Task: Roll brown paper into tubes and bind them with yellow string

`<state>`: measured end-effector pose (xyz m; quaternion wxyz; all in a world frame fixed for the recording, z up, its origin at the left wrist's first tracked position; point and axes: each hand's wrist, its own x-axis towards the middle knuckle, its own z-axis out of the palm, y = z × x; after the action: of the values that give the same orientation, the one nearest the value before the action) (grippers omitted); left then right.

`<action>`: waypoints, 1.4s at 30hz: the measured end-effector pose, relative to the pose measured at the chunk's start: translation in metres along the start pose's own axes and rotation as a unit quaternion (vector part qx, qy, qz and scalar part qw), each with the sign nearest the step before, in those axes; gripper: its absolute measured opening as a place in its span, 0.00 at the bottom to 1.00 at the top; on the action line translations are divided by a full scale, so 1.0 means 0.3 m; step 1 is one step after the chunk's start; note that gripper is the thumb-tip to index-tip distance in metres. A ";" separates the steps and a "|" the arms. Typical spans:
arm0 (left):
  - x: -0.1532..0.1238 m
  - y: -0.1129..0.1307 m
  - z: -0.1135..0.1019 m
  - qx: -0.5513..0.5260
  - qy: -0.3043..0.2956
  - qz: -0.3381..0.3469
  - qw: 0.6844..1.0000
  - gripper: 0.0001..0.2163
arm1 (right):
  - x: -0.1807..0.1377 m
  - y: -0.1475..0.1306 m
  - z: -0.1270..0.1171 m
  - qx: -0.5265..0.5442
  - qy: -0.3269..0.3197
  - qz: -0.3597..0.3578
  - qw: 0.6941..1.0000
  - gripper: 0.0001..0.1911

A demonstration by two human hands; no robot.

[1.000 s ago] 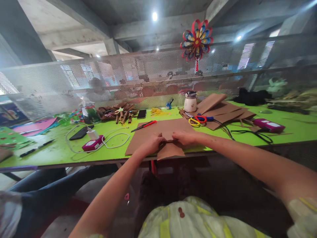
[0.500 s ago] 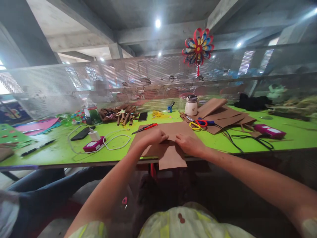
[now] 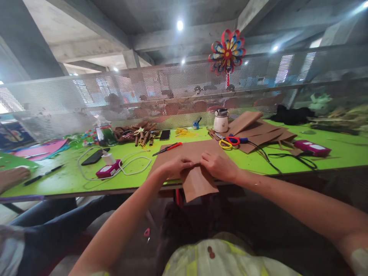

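Left hand (image 3: 178, 165) and right hand (image 3: 219, 165) are pinching the far end of 1 brown strip (image 3: 198, 184), overhanging the table (image 3: 65, 181), apparently rolling it; the next turn is likely calling for even finger pressure.

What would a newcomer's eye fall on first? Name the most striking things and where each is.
Probably the red, blue and yellow flower-shaped ornament, high and right of centre, by the grey perforated screen. Next, the bright green flat table across the middle. At its near edge, the bare left hand and bare right hand hold brown paper jutting past the edge.
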<state>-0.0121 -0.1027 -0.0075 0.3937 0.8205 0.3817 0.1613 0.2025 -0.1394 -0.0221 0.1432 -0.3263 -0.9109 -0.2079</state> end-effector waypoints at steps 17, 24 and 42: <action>-0.106 0.093 0.069 0.221 0.066 0.100 0.968 0.14 | 0.027 0.027 -0.029 0.417 -0.042 0.126 0.899 0.15; -0.178 0.098 0.078 0.294 0.108 0.099 0.945 0.13 | -0.008 0.017 -0.085 0.412 -0.007 0.101 0.906 0.11; -0.242 0.173 0.081 0.269 0.111 0.103 0.951 0.14 | -0.015 -0.032 -0.178 0.306 -0.043 -0.008 0.951 0.11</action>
<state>-0.0200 -0.1909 0.0195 0.0951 0.9078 0.3654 0.1826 0.2062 -0.1737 0.0201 0.1954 -0.2678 -0.9388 0.0936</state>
